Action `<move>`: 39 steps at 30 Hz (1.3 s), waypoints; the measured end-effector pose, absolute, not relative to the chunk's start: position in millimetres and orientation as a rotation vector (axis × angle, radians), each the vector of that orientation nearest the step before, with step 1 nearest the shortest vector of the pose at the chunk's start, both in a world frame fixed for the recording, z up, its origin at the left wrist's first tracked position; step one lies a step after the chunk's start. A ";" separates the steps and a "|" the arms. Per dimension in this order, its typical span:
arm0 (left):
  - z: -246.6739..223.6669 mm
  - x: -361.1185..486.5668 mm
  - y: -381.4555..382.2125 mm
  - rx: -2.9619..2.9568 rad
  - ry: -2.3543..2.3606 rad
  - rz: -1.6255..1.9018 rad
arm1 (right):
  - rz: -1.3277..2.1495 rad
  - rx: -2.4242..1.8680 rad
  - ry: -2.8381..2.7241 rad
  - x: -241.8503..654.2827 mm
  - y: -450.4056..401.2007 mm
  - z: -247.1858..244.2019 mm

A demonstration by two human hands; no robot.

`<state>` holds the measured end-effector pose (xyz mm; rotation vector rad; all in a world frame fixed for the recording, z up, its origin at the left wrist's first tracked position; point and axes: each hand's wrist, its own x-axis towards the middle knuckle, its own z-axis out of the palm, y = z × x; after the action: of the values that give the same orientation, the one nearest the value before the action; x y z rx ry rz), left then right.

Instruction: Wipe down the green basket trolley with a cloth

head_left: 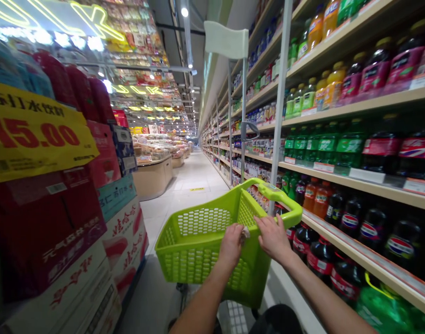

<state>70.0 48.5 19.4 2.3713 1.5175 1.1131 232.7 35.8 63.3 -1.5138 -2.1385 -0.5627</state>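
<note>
A lime-green shopping cart (195, 241) with a perforated basket stands tilted across the lower middle, its looped handle (285, 202) at the right. My left hand (232, 243) is closed at the basket's near side, with a small crumpled whitish item (245, 234) showing at its fingers. Just right of it, my right hand (273, 236) grips the basket's rim below the handle, fingers bent over the edge. The inside of the basket shows only in part.
Shelves of bottled drinks (338, 144) run along the right. Stacked drink cartons (122, 241) with a yellow price sign (38, 134) stand close at the left. A tiled aisle (195, 171) leads ahead past a rounded display counter (151, 178).
</note>
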 end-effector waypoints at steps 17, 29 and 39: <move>2.6 5.9 39.8 2.391 1.717 0.968 | -0.440 -1.456 -2.236 202.0 34.5 52.9; -31.8 -38.6 42.6 2.437 1.788 1.377 | -0.510 -1.570 -2.155 195.4 32.4 47.0; -17.6 -36.2 41.3 2.341 1.880 1.376 | -0.544 -1.546 -2.129 197.4 31.0 45.4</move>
<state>-36.2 41.3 -17.6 2.3412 1.8798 1.3765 197.4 31.0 45.4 -1.5455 -2.1285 -0.5444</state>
